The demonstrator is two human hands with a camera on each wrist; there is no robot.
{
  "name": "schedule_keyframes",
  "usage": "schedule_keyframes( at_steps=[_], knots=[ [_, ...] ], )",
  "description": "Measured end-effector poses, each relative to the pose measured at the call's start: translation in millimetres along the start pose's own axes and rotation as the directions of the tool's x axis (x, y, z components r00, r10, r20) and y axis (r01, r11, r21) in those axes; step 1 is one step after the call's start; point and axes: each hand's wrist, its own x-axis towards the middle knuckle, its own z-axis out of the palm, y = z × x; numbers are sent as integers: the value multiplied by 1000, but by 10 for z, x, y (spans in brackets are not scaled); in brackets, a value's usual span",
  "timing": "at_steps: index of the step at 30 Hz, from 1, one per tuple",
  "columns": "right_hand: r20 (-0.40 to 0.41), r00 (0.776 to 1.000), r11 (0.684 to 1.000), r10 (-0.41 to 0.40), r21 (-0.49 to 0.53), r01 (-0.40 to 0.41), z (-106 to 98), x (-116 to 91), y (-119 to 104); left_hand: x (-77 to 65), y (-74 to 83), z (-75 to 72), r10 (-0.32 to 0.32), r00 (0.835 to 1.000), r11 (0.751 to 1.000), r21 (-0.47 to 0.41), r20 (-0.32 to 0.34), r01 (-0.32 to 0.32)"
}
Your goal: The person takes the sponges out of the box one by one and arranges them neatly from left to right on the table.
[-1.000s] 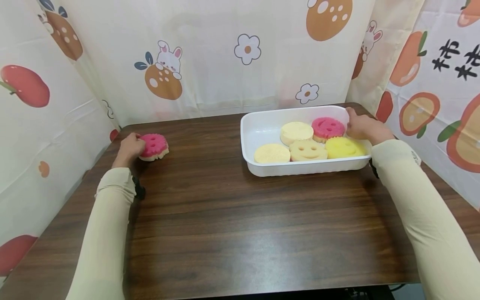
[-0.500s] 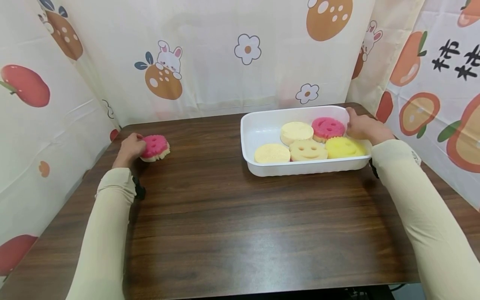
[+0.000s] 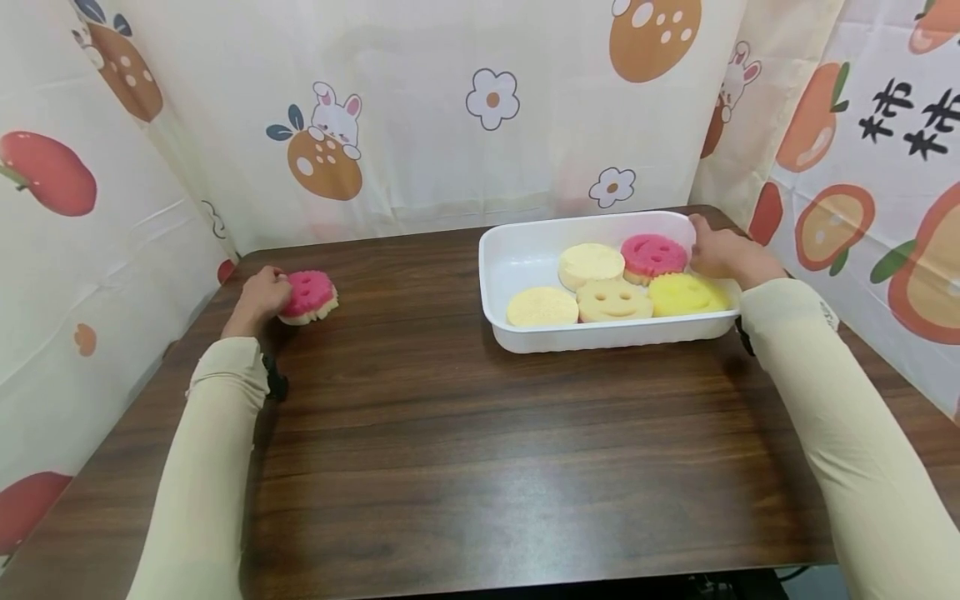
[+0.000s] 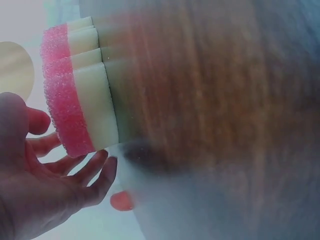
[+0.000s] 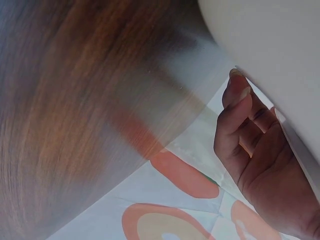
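Note:
A pink-topped, cream-bottomed scrub sponge (image 3: 309, 296) with a scalloped edge lies on the table at the far left. My left hand (image 3: 262, 298) is at its left side, and in the left wrist view the loosely bent fingers (image 4: 95, 170) touch or nearly touch that side. At the right, a white plastic tray (image 3: 525, 250) holds several round sponges: a pink one (image 3: 654, 257), a bright yellow one (image 3: 686, 294), a beige smiling one (image 3: 615, 300) and pale yellow ones (image 3: 542, 307). My right hand (image 3: 731, 254) grips the tray's right end, its fingers curled against the outside under the rim; the thumb is hidden in the right wrist view.
The brown wood-grain table (image 3: 420, 433) ends at a front edge near the bottom. Printed cloth curtains (image 3: 420, 117) enclose the back and both sides, close behind the tray and beside the left hand.
The pink sponge at the left has shifted very slightly to the right beside my left hand, then stayed. The tray and right hand hold still; the head view has moved a little.

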Motion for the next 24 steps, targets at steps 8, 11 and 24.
schedule_keyframes(
  at_steps=[8, 11, 24],
  knots=[
    [17, 1000, 1000, 4, 14, -4, -5, 10, -6, -31, 113, -19, 8, 1000, 998, 59, -25, -7],
    [18, 1000, 1000, -3, 18, 2, -7, 6, -17, -29, 166, -18, 15, 999, 996, 85, -32, -12],
    [6, 1000, 1000, -18, 2, 18, -2, 7, -7, 35, 386, 45, 120, 991, 990, 77, -62, -115]
  ],
)
